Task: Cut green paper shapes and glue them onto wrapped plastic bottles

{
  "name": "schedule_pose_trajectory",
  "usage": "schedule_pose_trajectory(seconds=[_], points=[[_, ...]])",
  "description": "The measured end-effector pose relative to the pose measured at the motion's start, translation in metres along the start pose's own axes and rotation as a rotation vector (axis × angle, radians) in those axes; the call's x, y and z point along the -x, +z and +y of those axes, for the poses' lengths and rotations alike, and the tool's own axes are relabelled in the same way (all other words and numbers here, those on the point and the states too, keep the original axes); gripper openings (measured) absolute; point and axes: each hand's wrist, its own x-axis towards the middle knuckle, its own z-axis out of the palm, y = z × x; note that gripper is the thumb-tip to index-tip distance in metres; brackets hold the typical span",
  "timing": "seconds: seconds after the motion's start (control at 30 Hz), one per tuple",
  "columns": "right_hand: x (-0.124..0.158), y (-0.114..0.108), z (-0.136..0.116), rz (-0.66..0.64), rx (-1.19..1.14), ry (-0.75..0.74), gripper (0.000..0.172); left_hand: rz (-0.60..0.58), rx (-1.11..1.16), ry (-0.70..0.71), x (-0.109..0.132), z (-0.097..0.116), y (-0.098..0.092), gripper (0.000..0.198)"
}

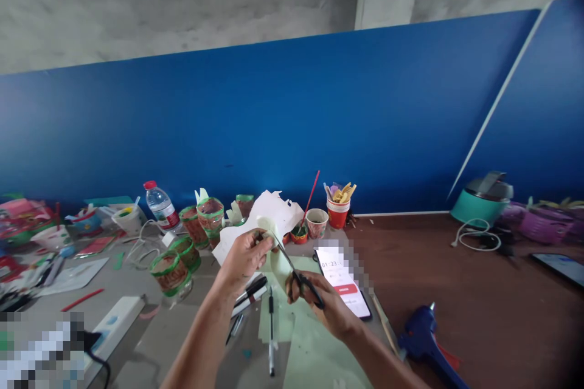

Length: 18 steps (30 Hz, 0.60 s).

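Note:
My left hand (pixel 244 256) pinches a pale green piece of paper (pixel 279 265) in front of me, above the table. In my right hand (pixel 328 307) is a pair of scissors (pixel 312 292) with black handles, my fingers wrapped around them. The blades point up and left and lie against the paper close to my left fingertips; whether they are apart is hard to see. Beneath my hands lie pale green sheets (pixel 314 352) and a black-and-clear pen (pixel 271 328). Behind my left hand stands a ragged-edged white sheet (pixel 279 211).
Several green-and-brown decorated cups (pixel 171 273) and a water bottle (pixel 160 206) stand left. A phone (pixel 342 276) lies right of my hands, near a blue glue gun (pixel 422 334). Farther back are a red cup of sticks (pixel 338 217) and a teal pot (pixel 477 206).

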Motion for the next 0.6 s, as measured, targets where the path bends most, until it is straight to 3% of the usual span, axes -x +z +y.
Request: schedule_pose_trajectory(seconds=[0.23, 0.37, 0.6], points=[[0.0, 0.002, -0.004, -0.039, -0.055, 0.048, 0.036, -0.009, -0.09, 0.033, 0.001, -0.003, 0.001, 0.025], [0.0, 0.002, -0.006, -0.031, -0.012, 0.039, 0.032, -0.001, -0.2, 0.061, 0.007, 0.0, 0.007, 0.024], [0.001, -0.001, -0.006, -0.043, 0.041, -0.016, 0.032, -0.061, -0.102, -0.022, 0.011, 0.01, 0.011, 0.026]])
